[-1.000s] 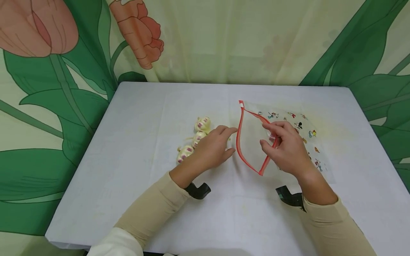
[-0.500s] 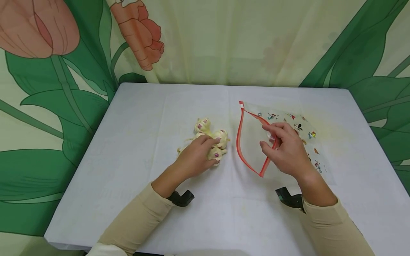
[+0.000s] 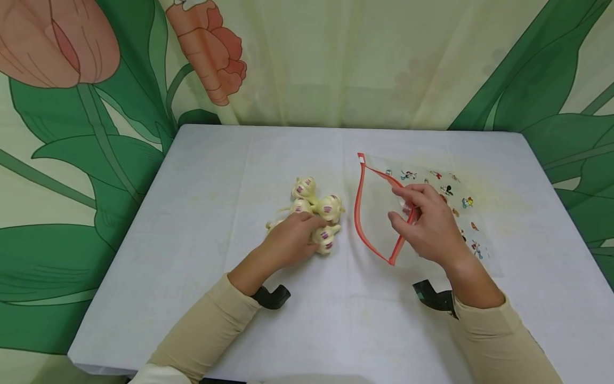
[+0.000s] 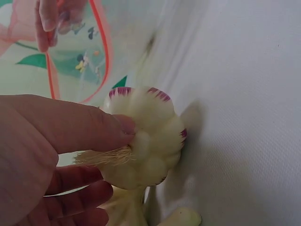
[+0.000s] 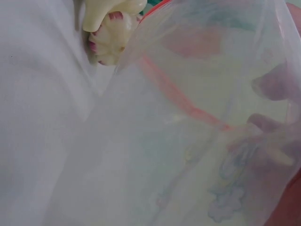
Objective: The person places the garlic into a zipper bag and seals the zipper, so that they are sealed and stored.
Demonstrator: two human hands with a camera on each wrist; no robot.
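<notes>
Several pale garlic bulbs with purple marks lie together on the table. My left hand (image 3: 292,240) pinches the front-right garlic bulb (image 3: 324,239); in the left wrist view the thumb presses on this bulb (image 4: 153,136) beside its roots, with the fingertips partly hidden behind it. To the right is a clear zip bag (image 3: 447,189) with cartoon prints and a red rim (image 3: 357,208), its mouth gaping toward the garlic. My right hand (image 3: 429,221) grips the bag's near-right rim between thumb and fingers. Through the cloudy plastic (image 5: 141,155), the right wrist view shows those fingers only dimly.
Another garlic bulb (image 3: 330,208) touches the group from behind, and one more (image 3: 304,188) lies farthest back. A white cloth covers the table (image 3: 192,224). Behind its far edge hangs a curtain (image 3: 336,64) with large printed flowers.
My left hand has drawn back left from the bag's mouth to the garlic and now has hold of the front bulb, which has shifted slightly. The right hand stays on the bag.
</notes>
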